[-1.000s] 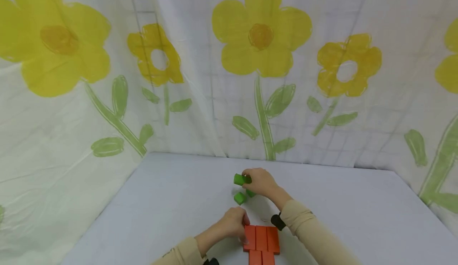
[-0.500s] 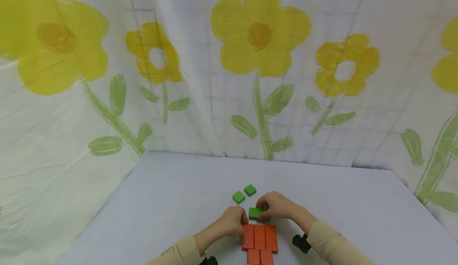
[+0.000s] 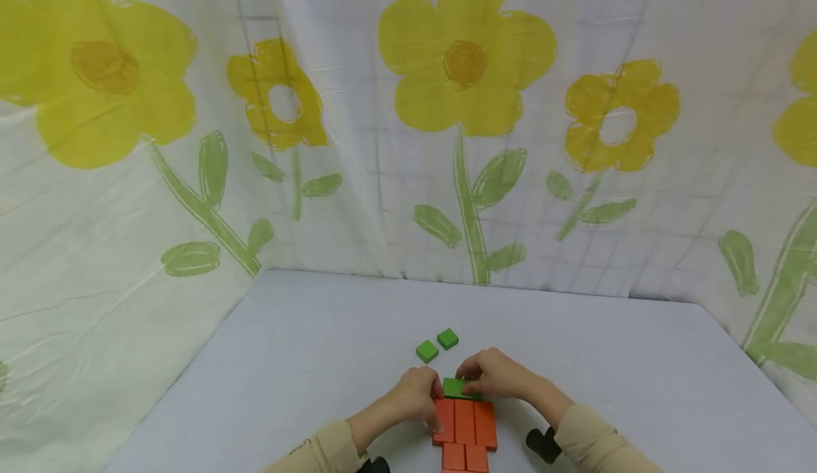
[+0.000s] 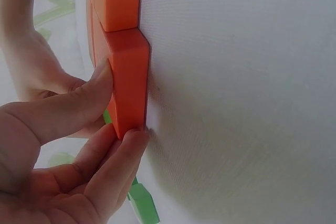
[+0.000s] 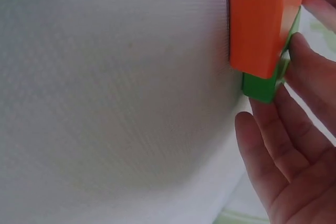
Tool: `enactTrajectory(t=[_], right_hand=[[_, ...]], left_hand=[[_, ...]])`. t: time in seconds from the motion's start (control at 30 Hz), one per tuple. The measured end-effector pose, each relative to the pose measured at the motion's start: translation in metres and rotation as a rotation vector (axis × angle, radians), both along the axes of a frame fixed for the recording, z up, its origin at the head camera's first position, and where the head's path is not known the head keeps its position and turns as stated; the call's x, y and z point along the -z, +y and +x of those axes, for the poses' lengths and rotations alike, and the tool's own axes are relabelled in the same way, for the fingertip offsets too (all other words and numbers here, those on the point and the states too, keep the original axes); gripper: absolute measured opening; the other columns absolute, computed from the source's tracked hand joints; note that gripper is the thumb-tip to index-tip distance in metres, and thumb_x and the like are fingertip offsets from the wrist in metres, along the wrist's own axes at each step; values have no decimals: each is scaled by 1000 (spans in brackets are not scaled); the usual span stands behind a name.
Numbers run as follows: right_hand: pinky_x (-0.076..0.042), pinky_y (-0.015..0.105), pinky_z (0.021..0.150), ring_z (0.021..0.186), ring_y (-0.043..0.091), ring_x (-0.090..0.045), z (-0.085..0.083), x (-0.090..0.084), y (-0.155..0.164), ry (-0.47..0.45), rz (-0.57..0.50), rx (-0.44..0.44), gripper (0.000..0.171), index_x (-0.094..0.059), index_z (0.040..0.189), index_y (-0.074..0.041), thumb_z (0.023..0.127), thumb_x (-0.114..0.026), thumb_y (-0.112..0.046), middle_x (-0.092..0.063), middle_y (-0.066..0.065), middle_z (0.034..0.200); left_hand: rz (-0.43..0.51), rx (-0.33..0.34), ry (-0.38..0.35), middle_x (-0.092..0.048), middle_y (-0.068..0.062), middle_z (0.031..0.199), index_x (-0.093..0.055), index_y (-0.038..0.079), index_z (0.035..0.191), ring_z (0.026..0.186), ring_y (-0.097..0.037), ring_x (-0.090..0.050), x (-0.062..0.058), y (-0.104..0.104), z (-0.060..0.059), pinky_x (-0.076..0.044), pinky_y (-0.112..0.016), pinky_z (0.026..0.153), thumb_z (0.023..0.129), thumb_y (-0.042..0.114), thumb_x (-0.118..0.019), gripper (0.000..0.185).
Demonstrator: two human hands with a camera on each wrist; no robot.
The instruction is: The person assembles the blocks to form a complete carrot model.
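Flat orange blocks (image 3: 465, 422) lie together on the white table, three side by side with smaller ones nearer the person. My left hand (image 3: 413, 396) pinches the left orange block (image 4: 131, 77), thumb on its upper face and fingers at its far end. Against the far side of the three sits a rectangular green block (image 3: 453, 388), lying crosswise. My right hand (image 3: 499, 375) holds that green block by its right part, with the thumb on top and fingers behind. In the right wrist view, the green block's end (image 5: 259, 86) shows just past an orange block (image 5: 254, 24).
Two small square green blocks, one nearer (image 3: 428, 350) and one farther (image 3: 448, 338), lie apart beyond the hands. A curtain with painted yellow flowers (image 3: 466, 63) hangs behind the table's back edge.
My right hand has carried the rectangular green block from beyond the small green blocks toward the person, to the far ends of the orange blocks. My left hand has stayed in place.
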State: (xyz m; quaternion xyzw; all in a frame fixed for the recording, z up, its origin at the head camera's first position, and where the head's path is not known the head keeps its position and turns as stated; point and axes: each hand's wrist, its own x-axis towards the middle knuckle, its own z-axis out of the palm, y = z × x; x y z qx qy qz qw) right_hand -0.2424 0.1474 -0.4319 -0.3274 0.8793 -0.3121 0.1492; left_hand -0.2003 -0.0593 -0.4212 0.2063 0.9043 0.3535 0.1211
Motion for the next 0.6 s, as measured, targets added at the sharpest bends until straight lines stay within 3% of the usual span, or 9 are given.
enactTrajectory(t=[0.6], right_hand=[[-50,24,70,77,4,-59,0,-5,0,-1,-3,-31,19,-72,102,-2,85,-73,-11,-70,-3,88]], left_hand=[[-5,-31,-6,-52,0,68,-60,3,79,63,-9,-45,-1,0,2,-42,-23,57,55,-4,-89,39]])
